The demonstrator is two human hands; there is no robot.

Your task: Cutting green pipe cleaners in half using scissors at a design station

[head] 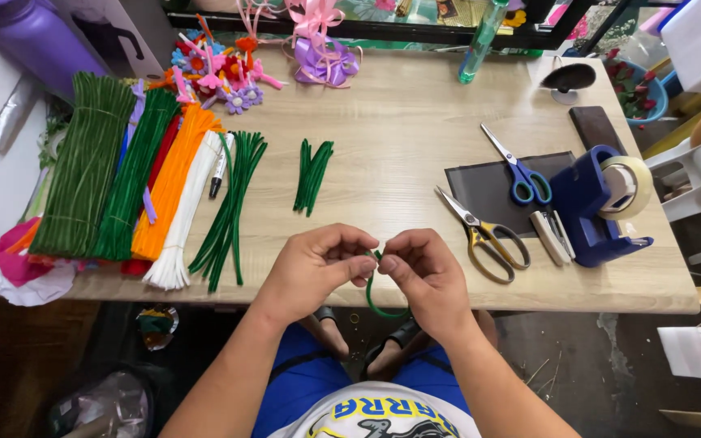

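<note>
Light wood covers the bench [415,122], which stands over a dark, littered floor. At the near edge of the bench, both hands meet over the person's lap. The left hand [318,264] and the right hand [422,272] each pinch, with thumb and fingertips closed, the top of a green pipe cleaner [376,302]; its loop hangs down between the hands, just off the edge of the bench.

Left of the hands lie bundles of pipe cleaners side by side: dark green bundles [83,166], an orange bundle [170,182], a white bundle [184,219] and loose green stems [229,211]. A small bunch of short green pieces [312,176] lies apart, nearer the middle. Finished pipe-cleaner flowers [221,69] and a purple ribbon bow [322,57] sit at the far side.

Right of the hands are gold-handled scissors [484,235], blue-handled scissors [521,174] resting on a dark mat [480,191], a small stapler [551,237] and a blue tape dispenser [590,207] with its roll of tape.
</note>
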